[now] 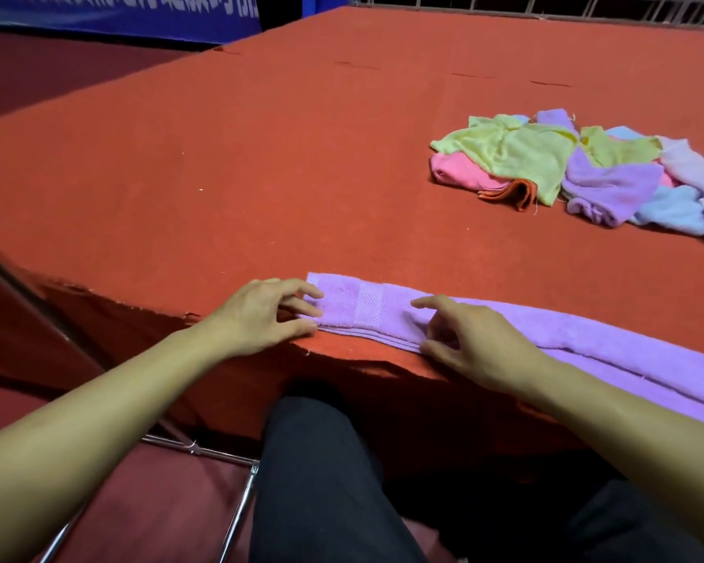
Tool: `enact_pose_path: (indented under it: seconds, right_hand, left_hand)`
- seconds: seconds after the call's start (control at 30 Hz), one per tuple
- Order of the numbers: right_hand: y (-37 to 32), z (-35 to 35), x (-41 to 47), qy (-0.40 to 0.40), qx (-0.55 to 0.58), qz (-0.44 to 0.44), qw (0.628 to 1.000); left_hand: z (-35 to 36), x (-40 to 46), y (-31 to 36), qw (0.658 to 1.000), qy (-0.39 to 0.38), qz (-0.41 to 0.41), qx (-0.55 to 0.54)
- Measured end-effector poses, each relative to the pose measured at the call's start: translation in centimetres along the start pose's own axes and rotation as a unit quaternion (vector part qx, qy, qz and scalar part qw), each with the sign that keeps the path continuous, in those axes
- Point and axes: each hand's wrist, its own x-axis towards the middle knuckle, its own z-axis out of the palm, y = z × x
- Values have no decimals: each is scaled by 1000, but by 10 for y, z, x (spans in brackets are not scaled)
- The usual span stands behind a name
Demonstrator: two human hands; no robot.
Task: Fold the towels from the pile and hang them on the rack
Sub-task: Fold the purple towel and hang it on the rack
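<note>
Legs: dark trousers fill the near bottom of the view, just below the worktop edge.
Left hand: left hand lies at the near edge of the worktop, fingers almost straight and a little spread, the fingertips touching the left end of the purple towel; it grips nothing.
Right hand: right hand rests on the same towel, right of the left hand, index finger stretched out, the other fingers loosely bent on the cloth; whether thumb and fingers pinch the folded edge, I cannot tell.
Purple towel: purple towel is folded into a long narrow strip along the near edge of the worktop; it runs from the left hand to the right border of the view, with a woven band near its left end.
Pile: pile of towels lies far right on the worktop, well apart from the hands; yellow, pink, orange, purple, light blue and pale pink pieces overlap, unfolded.
Worktop: worktop is covered with red felt, frayed at the near edge.
Metal frame: chrome tubes stand near left, under the worktop.
Floor: dark red floor at far left.
Banner: blue banner at the far left carries white writing, cut off and not readable.
Grid: wire grid stands behind the far edge of the worktop.
</note>
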Motion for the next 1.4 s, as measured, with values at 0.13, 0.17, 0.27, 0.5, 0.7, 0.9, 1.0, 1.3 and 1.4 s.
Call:
enact_pose_path:
  seconds: [0.13,0.17,0.27,0.5,0.7,0.9,1.0,1.3,1.4]
  right_hand:
    - [-1,-3,0,8,10,2,1000]
    - [-3,-3,3,19,18,7,1000]
    - [-11,-1,26,54,29,11,998]
    - [-42,40,131,0,93,-7,996]
    - [-48,54,171,-88,120,20,989]
    - [-47,54,178,-126,166,65,976]
    - [-50,52,179,-130,207,74,967]
    - [-57,19,164,-102,352,28,930]
    - [-57,10,160,-89,365,27,926]
  left_hand:
    - [1,2,-3,997,3,39,63]
    - [2,3,-5,997,2,41,68]
    - [4,4,-7,996,15,50,79]
    - [9,-4,-5,999,42,-19,-17]
    - [10,-4,-5,997,49,-54,-33]
    - [13,-3,-10,997,51,-53,-35]
    - [13,-5,-7,994,48,-63,-68]
    - [12,15,17,930,127,-249,-240]
    - [9,14,25,936,109,-256,-216]
